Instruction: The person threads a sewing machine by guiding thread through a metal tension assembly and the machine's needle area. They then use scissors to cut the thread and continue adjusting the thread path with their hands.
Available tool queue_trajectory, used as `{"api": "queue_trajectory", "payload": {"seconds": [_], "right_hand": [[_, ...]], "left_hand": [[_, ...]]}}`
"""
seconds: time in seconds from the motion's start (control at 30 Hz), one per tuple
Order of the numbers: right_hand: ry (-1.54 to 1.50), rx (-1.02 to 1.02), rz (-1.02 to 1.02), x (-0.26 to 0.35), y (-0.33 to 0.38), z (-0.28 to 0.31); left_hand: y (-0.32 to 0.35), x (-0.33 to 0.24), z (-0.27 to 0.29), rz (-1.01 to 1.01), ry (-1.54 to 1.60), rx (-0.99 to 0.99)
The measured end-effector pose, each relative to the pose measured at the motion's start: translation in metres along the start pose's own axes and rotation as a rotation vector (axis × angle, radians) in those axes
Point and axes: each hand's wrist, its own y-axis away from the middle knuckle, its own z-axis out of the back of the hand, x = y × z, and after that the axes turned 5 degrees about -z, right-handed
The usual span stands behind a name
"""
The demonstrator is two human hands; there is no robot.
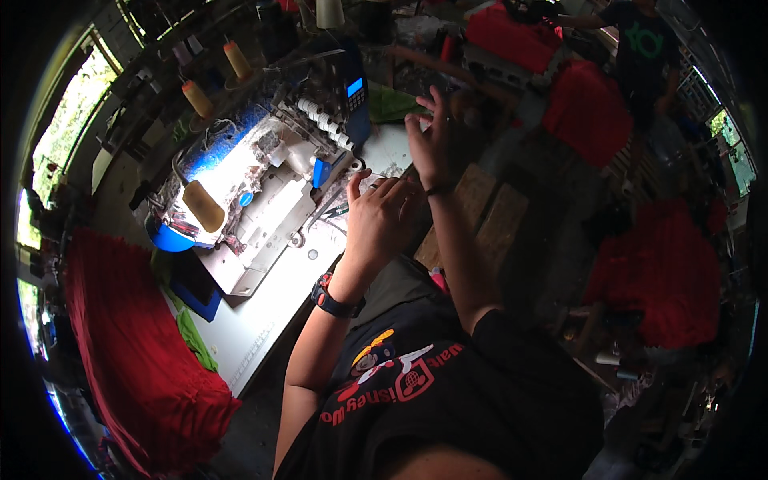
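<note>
- We see the left hand (380, 218) curled at the front edge of the white table (264, 308), fingers bent around something small and pale; we cannot make out what it is, since the knuckles hide it.
- The right hand (430, 138) is raised just beyond it, fingers spread wide, holding nothing we can see; a dark band sits at its wrist.
- Just left of both hands stands the white sewing machine (256, 188), brightly lit, so its needle area is washed out and hard to read.
- A dark watch (332, 300) rings the left wrist.
- Thread cones (237, 59) stand behind the machine, partly in shadow.
- Red fabric (128, 352) hangs off the table's left side, cut off by the dark rim.
- More red cloth piles (668, 272) lie well to the right, across dim open floor; another person (640, 48) stands at the top right, partly cropped.
</note>
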Motion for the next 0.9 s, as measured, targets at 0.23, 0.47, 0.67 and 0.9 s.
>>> {"api": "queue_trajectory", "payload": {"seconds": [0.23, 0.47, 0.67, 0.9], "right_hand": [[-0.263, 0.058, -0.201, 0.022, -0.006, 0.029], [-0.117, -0.179, -0.163, -0.014, -0.018, 0.103], [-0.035, -0.141, -0.136, -0.039, 0.004, 0.108], [0.219, 0.068, -0.008, -0.081, 0.04, 0.063]], "left_hand": [[0.015, 0.029, -0.019, 0.009, -0.064, 0.053], [0.025, 0.026, -0.044, -0.035, -0.247, 0.23], [0.054, 0.014, -0.029, -0.152, -0.01, 0.365], [0.147, 0.026, 0.033, 0.343, 0.23, 0.249]]}}
